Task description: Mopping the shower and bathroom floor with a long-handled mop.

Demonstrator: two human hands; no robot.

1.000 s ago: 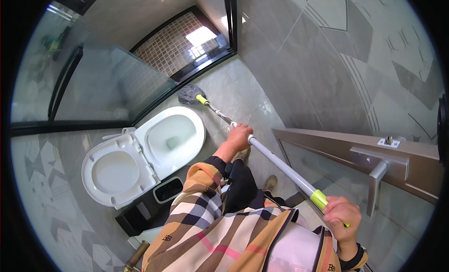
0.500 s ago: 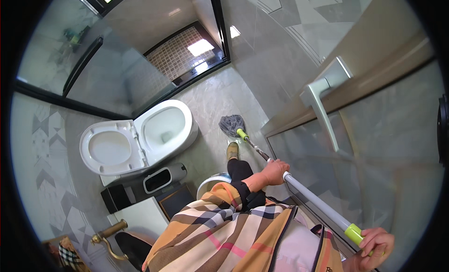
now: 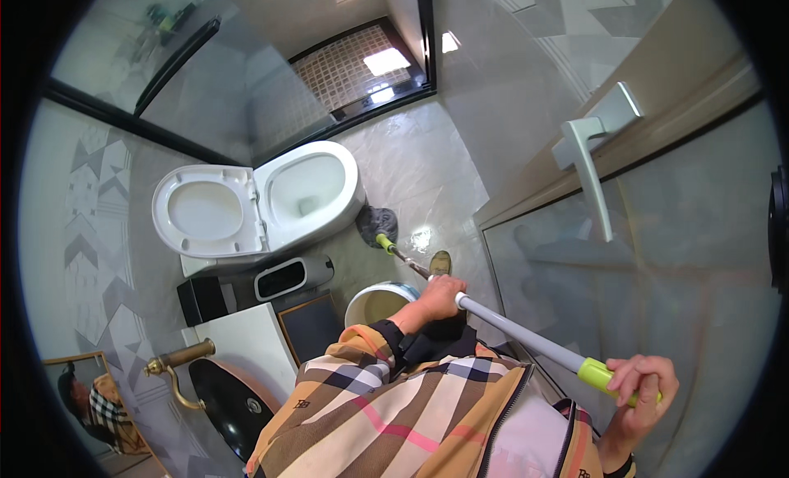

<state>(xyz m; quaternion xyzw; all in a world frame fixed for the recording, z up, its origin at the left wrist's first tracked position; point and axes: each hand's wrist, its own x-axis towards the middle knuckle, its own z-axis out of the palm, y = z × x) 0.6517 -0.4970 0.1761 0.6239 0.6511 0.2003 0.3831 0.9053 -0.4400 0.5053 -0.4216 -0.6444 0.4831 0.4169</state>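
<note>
A mop (image 3: 518,330) with a pale handle slants across the middle, its grey head (image 3: 379,224) on the tiled floor beside the toilet bowl (image 3: 307,187). My left hand (image 3: 441,298) is wrapped round the shaft about halfway down. Up at the lime-green end grip, my right hand (image 3: 642,381) is closed round the handle. The bowl stands with its seat and lid (image 3: 207,212) raised. Part of one shoe (image 3: 440,263) shows just beyond my left hand. Near my left forearm stands a whitish bucket (image 3: 380,301), partly hidden by my sleeve.
A slim bin (image 3: 293,277) and a black box (image 3: 203,301) stand beside the toilet. A white cabinet (image 3: 246,343), a black basin (image 3: 230,404) and a brass tap (image 3: 182,363) lie lower left. At right is a glass door with a metal handle (image 3: 593,161). Shower glass (image 3: 209,100) borders the far side.
The mop head has moved left, from open floor to close beside the toilet bowl. Both hands keep their hold and have shifted left. The view has shifted, showing more of the basin and bucket.
</note>
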